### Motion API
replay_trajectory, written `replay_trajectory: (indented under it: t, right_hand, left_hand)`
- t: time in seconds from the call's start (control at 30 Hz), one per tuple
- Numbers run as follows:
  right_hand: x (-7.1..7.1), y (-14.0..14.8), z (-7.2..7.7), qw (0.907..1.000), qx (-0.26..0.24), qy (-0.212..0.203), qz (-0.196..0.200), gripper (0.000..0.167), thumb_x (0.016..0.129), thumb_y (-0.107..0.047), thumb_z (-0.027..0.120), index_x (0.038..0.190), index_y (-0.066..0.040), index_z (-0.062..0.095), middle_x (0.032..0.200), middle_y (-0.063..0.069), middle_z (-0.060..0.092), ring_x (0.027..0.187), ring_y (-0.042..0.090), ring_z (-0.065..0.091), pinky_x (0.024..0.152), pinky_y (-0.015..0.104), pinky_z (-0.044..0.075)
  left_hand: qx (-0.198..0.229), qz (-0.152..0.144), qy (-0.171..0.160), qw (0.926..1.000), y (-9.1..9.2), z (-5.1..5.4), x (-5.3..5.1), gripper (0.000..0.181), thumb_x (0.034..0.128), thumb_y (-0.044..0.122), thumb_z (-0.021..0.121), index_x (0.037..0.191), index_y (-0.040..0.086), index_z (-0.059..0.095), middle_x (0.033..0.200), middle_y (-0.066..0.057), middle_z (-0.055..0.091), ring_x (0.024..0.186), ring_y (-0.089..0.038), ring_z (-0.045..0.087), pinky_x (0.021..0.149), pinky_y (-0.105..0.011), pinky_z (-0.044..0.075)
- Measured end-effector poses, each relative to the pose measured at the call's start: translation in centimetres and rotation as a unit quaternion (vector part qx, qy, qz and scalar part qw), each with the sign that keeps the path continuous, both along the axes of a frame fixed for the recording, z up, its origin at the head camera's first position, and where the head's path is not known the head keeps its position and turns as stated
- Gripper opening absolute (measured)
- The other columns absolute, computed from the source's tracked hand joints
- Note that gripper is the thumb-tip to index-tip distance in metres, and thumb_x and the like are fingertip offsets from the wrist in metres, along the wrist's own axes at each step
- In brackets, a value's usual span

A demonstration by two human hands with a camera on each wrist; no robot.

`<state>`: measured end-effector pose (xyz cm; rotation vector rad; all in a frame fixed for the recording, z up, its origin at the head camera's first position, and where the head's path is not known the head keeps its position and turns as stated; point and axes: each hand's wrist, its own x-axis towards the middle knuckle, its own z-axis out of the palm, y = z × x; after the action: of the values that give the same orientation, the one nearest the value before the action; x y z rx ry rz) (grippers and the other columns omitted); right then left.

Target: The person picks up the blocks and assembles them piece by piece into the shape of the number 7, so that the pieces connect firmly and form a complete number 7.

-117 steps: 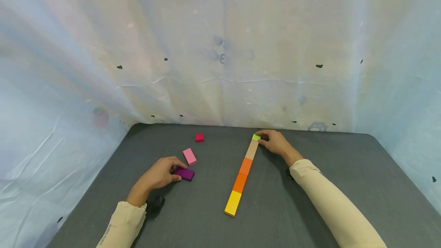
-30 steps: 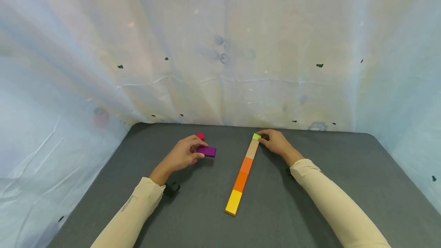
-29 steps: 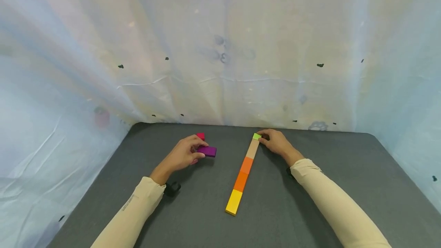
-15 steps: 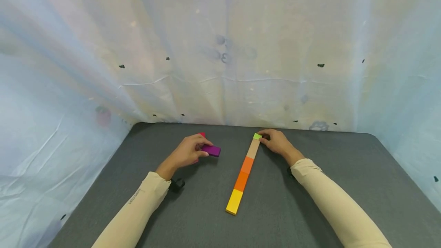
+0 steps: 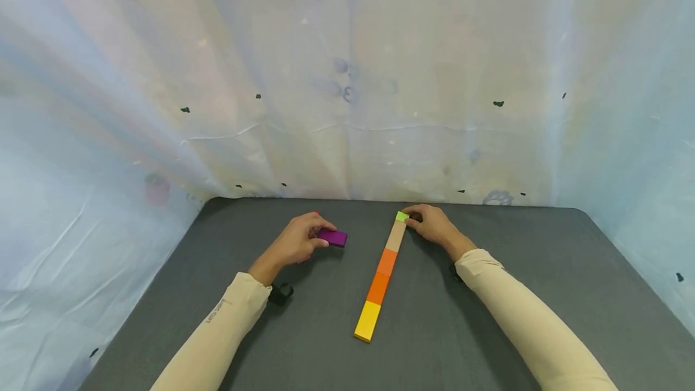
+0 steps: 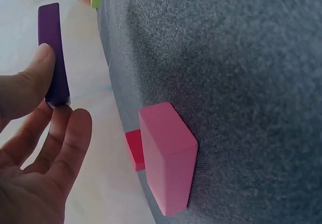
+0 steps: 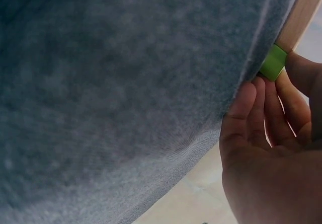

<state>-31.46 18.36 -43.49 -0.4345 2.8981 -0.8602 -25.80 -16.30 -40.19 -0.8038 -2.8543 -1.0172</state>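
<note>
My left hand [image 5: 297, 239] pinches a flat purple block [image 5: 333, 238] between thumb and fingers. The left wrist view shows the purple block raised off the table. At the far end of a straight row, my right hand [image 5: 434, 225] pinches a small lime green block [image 5: 402, 216]. From there the row runs toward me through a tan block [image 5: 396, 236], an orange block [image 5: 387, 261], a second orange block [image 5: 377, 288] and a yellow block [image 5: 367, 321]. Below the left hand lie a pink block [image 6: 168, 158] and a red block [image 6: 135, 148], both mostly hidden in the head view.
A dark grey cloth-covered table [image 5: 304, 343] bears all the blocks. Behind it hangs a pale patterned curtain [image 5: 423, 77], which also closes off the left and right sides. The table's far edge runs just beyond the right hand.
Since the earliest frame, my left hand has lifted the purple block and carried it away from me and rightward. It barely moves over the last half second. The right hand stays at the green block.
</note>
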Motion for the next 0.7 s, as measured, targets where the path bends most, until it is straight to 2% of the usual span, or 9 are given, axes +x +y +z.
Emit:
replay_trajectory:
  t: [0.2,0.43,0.7]
  right_hand:
    - [0.0,0.0,0.1,0.9999,-0.001,0.014,-0.001,0.038,0.101,-0.023,0.058,0.137,-0.008,0.060,0.125,0.015,0.066,0.112,0.032,0.062,0.096,0.049,0.049]
    - [-0.1,0.0,-0.6,0.9999,0.002,0.015,0.005,0.038,0.101,-0.022,0.058,0.137,-0.009,0.060,0.126,0.015,0.066,0.114,0.032,0.062,0.098,0.049,0.048]
    - [0.1,0.5,-0.1,0.9999,0.003,0.013,0.001,0.038,0.101,-0.022,0.059,0.137,-0.009,0.060,0.126,0.015,0.066,0.114,0.032,0.062,0.096,0.049,0.049]
  left_hand:
    - [-0.010,0.010,0.003,0.9999,0.6,0.1,-0.7,0.030,0.0885,0.009,0.074,0.118,0.016,0.073,0.108,-0.003,0.064,0.090,-0.017,0.058,0.083,-0.037,0.051]
    - [-0.024,0.020,-0.002,0.9995,1.4,-0.5,-1.3,0.028,0.0896,0.011,0.073,0.117,0.016,0.073,0.109,-0.004,0.064,0.091,-0.018,0.057,0.082,-0.036,0.049]
    - [0.007,0.054,-0.002,0.9985,3.8,-1.0,-2.2,0.027,0.0891,0.011,0.074,0.115,0.016,0.073,0.109,-0.004,0.066,0.091,-0.019,0.057,0.084,-0.038,0.050]
